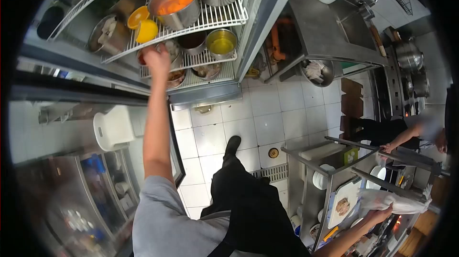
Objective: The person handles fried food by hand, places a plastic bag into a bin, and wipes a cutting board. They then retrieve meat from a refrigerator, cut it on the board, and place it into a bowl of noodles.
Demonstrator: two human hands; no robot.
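My left hand (157, 60) reaches into the open fridge, at the lower wire shelf (229, 58), beside a metal container with pale contents (173, 49). Its fingers are partly hidden, and whether they grip anything is unclear. Above it, on the upper wire shelf (210, 18), are a yellow item (147, 31), an orange piece (138, 17) and a metal pot with orange food (174, 6). Far to the lower right, my right hand (379, 215) is closed on a whitish plastic bag (394, 201) over the metal rack. A white board (345, 202) with food on it lies beside that hand.
The fridge's glass door (174, 137) stands open at the left. A co-worker (406, 135) is at the right, past the metal rack (306, 161). A steel counter with a sink (330, 23) stands at the upper right. A bowl (318, 72) sits below its edge.
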